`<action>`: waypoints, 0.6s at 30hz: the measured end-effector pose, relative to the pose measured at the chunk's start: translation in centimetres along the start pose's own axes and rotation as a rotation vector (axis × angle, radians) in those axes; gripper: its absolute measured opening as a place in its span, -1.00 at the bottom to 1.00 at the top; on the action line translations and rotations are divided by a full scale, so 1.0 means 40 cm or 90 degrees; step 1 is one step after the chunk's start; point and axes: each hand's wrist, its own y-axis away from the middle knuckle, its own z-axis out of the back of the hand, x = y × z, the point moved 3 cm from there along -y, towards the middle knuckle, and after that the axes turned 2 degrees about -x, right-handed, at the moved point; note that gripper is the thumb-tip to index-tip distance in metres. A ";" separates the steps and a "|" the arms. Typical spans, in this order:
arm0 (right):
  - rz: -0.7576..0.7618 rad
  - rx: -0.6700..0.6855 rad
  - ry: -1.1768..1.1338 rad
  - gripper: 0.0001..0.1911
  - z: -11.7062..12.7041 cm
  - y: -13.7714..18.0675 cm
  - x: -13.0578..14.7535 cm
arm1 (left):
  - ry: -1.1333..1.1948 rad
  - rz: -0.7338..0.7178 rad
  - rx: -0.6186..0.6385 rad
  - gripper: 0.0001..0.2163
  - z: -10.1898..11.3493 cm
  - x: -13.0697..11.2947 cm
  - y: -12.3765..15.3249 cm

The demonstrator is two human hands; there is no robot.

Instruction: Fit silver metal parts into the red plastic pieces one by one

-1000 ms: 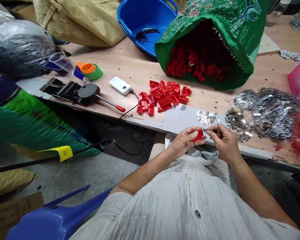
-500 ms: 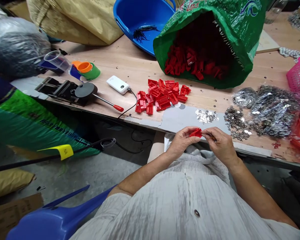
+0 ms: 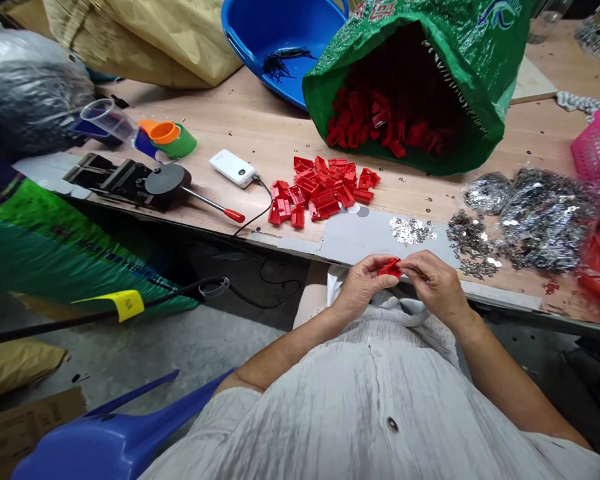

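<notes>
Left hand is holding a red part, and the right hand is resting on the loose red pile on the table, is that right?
Not the right hand: the head view shows it at the red part, apart from the loose red pile. The left hand does hold that part.

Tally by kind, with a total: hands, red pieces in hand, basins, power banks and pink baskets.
Hands: 2 (left hand, right hand)
Held red piece: 1
Blue basin: 1
Power bank: 1
Pink basket: 1
Total: 6
</notes>
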 end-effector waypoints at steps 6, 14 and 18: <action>-0.155 0.063 -0.090 -0.75 0.026 0.010 -0.025 | -0.016 0.001 -0.009 -0.58 0.008 0.005 0.005; -0.279 0.080 -0.189 -0.74 0.004 0.019 -0.069 | -0.063 0.013 -0.006 -0.56 -0.002 -0.003 0.018; -0.275 0.123 -0.233 -0.73 -0.006 0.012 -0.068 | -0.105 -0.029 0.006 -0.60 -0.007 -0.015 0.021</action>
